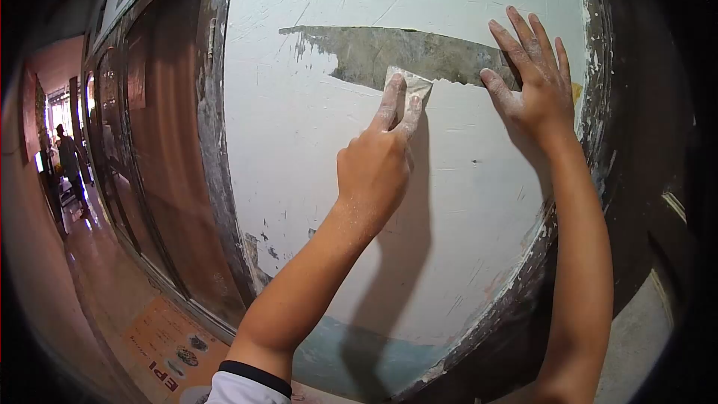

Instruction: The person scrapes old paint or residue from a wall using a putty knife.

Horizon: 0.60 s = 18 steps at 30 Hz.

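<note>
My left hand (378, 153) is closed on a scraper (419, 86) whose pale, dust-coated blade lies against the wall panel. Two fingers press along the blade, and the rest of the tool is hidden by the hand. The blade meets the lower edge of a bare grey strip (419, 49), where the white coating (314, 142) is gone. My right hand (535, 90) lies open, fingers spread and pointing up, on the panel at the strip's right end. White dust covers the fingers of both hands.
Rough, flaking frame edges (213, 127) border the panel. To the left stand dark doors with brown panes (168, 105) and a corridor floor with an orange printed sheet (168, 348). A person (69, 164) stands far down the corridor.
</note>
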{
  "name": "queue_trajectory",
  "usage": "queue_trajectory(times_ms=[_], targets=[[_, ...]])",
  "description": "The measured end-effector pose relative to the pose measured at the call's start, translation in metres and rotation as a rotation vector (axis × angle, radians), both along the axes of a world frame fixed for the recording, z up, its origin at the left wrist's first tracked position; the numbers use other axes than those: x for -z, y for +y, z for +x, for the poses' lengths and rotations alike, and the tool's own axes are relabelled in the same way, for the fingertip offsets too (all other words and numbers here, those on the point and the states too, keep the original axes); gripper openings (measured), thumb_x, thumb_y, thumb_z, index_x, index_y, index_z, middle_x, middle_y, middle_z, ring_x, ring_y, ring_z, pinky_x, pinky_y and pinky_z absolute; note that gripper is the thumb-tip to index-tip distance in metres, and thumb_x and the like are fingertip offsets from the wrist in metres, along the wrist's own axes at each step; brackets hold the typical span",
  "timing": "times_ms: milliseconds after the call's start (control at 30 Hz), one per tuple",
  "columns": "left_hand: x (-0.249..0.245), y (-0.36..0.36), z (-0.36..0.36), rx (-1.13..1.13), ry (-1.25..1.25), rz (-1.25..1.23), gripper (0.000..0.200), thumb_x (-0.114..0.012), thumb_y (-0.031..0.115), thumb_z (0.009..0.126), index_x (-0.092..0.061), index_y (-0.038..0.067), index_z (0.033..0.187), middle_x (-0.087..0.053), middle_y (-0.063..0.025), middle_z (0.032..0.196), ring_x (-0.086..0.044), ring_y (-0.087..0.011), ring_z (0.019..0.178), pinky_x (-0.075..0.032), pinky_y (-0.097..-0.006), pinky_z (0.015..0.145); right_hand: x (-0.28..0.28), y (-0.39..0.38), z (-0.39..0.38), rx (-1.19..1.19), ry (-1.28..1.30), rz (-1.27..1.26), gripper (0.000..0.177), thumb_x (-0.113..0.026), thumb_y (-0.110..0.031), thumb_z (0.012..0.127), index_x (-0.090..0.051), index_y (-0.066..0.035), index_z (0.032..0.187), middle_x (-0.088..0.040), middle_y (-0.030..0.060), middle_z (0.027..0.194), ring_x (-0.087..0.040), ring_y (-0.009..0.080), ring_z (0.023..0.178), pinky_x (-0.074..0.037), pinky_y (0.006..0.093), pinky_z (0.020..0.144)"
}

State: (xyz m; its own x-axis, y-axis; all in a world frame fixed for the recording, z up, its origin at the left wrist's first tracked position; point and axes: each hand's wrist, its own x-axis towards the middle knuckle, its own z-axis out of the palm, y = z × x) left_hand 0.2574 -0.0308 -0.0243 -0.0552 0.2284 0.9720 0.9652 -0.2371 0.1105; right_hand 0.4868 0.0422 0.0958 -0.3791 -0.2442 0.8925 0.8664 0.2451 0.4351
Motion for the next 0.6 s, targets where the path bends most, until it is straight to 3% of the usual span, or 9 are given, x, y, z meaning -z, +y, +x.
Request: queue_trajectory(times_ms=[200,367,600], targets=[[0.014,-0.002,0.003,0.009,0.008,0.019,0.056,-0.059,-0.003,0.088,-0.07,0.02,0.137,-0.05,-0.0075,0.161,-0.076,-0.0321,0.1,-0.063,-0.0406,0.074,0.003,-0.001,0.002,-0.018,-0.01,-0.031,0.065,-0.07,-0.052,0.092,-0.053,-0.038,0.153,-0.039,-0.0068,0.168,-0.031,0.0231,0.157,-0.016,0.0521,0.131],[-0.008,0.002,0.006,0.024,0.02,0.038,0.055,-0.058,-0.005,0.088,-0.071,0.017,0.136,-0.051,-0.0094,0.16,-0.077,-0.0317,0.096,-0.063,-0.0409,0.073,-0.001,0.003,0.001,0.012,0.0,0.01,0.065,-0.07,-0.053,0.092,-0.051,-0.041,0.154,-0.038,-0.0069,0.168,-0.031,0.0224,0.157,-0.015,0.0529,0.131],[-0.002,0.001,0.004,0.006,0.008,0.009,0.053,-0.058,-0.003,0.089,-0.071,0.018,0.136,-0.05,-0.0055,0.161,-0.077,-0.0303,0.096,-0.063,-0.0395,0.073,-0.001,0.002,0.002,0.009,-0.003,-0.002,0.065,-0.069,-0.055,0.093,-0.051,-0.042,0.153,-0.038,-0.0069,0.168,-0.031,0.0225,0.157,-0.016,0.0531,0.131]])
